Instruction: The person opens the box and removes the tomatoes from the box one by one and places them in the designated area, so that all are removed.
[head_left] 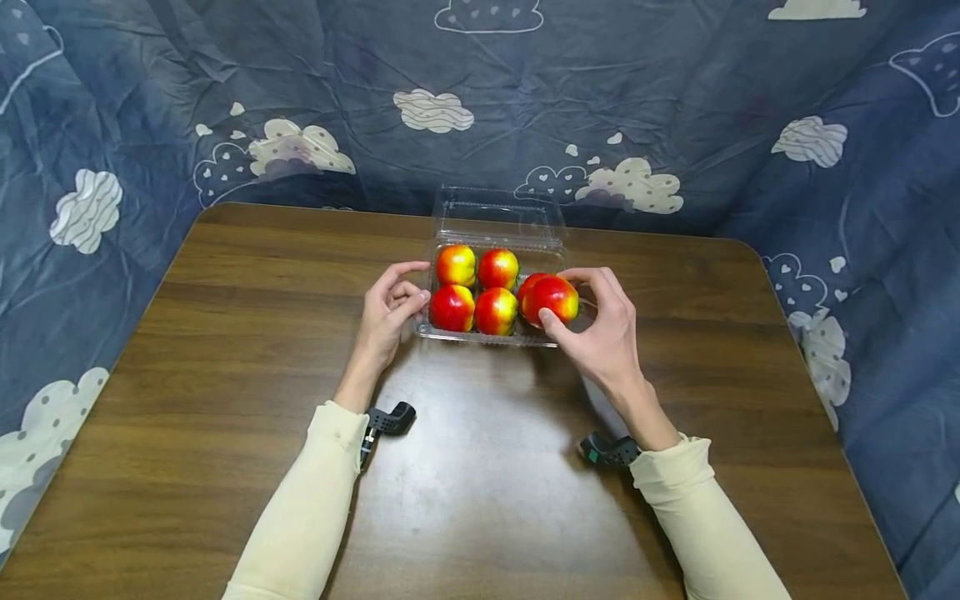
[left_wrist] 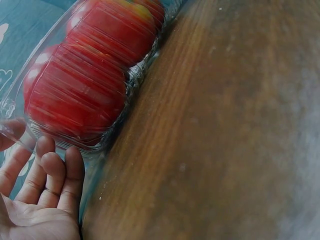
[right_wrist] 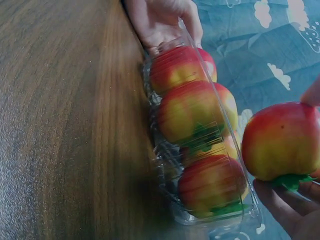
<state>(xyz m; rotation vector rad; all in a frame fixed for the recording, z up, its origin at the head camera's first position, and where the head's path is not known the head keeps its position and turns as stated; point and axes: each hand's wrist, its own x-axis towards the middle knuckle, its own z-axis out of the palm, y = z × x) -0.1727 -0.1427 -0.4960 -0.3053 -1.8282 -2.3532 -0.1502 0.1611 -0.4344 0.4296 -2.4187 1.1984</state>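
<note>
A hinged clear plastic container (head_left: pixel 495 337) sits near the table's far edge with its lid (head_left: pixel 498 212) folded back. Several round, smooth red-and-yellow fruits lie in it in two rows, such as one fruit (head_left: pixel 452 308) at the near left. My left hand (head_left: pixel 386 312) holds the container's left end, thumb and fingers at the rim. With thumb and fingers my right hand (head_left: pixel 603 329) grips another red-and-yellow fruit (head_left: pixel 551 300) above the container's right end, where it partly hides a fruit behind it. Green leaves show under the held fruit (right_wrist: pixel 282 142) in the right wrist view.
The brown wooden table (head_left: pixel 480 500) stretches toward the viewer. Behind it and at both sides hangs a blue cloth (head_left: pixel 360 100) with white clouds. Each wrist wears a black camera mount, such as the left mount (head_left: pixel 392 419).
</note>
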